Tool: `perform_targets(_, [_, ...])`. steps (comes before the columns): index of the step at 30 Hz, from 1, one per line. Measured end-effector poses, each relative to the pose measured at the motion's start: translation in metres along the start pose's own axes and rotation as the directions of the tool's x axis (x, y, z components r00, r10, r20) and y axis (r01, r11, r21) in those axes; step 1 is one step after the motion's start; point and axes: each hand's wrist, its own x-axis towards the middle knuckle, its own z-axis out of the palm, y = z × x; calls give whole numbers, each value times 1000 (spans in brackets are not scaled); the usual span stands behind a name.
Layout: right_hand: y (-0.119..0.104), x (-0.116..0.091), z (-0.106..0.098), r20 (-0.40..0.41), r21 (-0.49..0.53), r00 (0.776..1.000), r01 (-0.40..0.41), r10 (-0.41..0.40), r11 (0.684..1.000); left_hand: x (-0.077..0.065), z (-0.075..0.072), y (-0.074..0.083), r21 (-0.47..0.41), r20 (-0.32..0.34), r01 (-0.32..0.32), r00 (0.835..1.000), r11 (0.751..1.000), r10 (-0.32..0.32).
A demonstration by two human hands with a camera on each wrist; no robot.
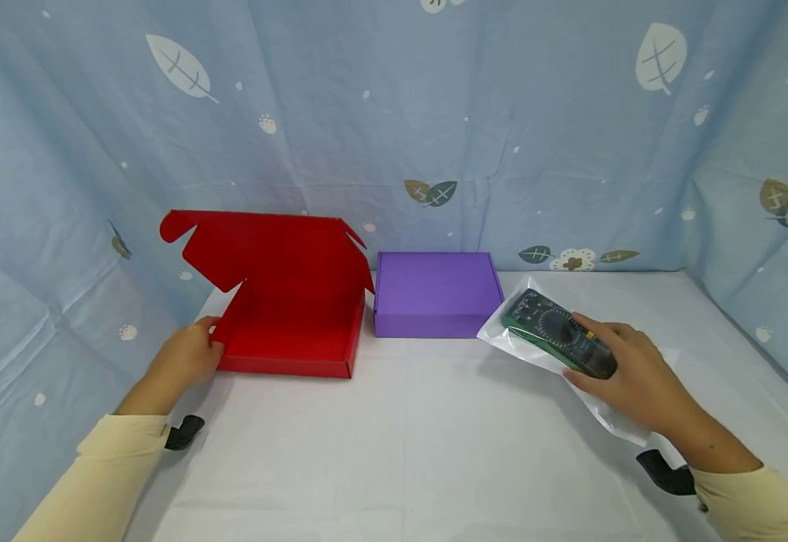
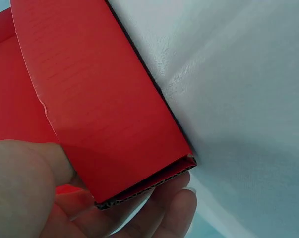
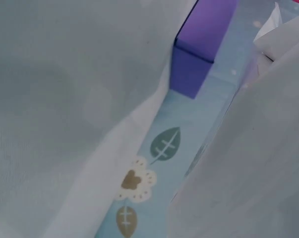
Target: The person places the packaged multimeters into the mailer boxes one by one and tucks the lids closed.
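A red cardboard box (image 1: 285,335) stands with its lid raised at the left of the table. My left hand (image 1: 187,352) grips its left front corner; in the left wrist view, the thumb is inside the red wall (image 2: 99,99) and the fingers are outside. On the right, my right hand (image 1: 627,369) holds a dark multimeter (image 1: 552,327) with green sides by its near end, above the table. A plastic bag (image 1: 498,335) surrounds the multimeter. The right wrist view shows the bag's whitish back (image 3: 258,144) but not the hand.
A closed purple box (image 1: 437,293) sits between the red box and the multimeter, near the back edge. White cloth covers the table (image 1: 394,444). Blue patterned curtain (image 1: 394,113) hangs behind and at both sides.
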Motion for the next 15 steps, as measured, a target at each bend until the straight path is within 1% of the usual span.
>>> perform_targets(4, [-7,-3,2,-2,12,1000,8,-8,1000,-8,0,1,-3,-3,-8,1000,1000,8])
perform_targets(8, [-14,-8,3,-12,28,999,32,-32,999,-15,1,2,1,-8,-5,1000,1000,5])
perform_targets(15, [-21,-16,5,-73,22,991,114,-112,993,-29,2,5,1,10,3,1000,1000,-3])
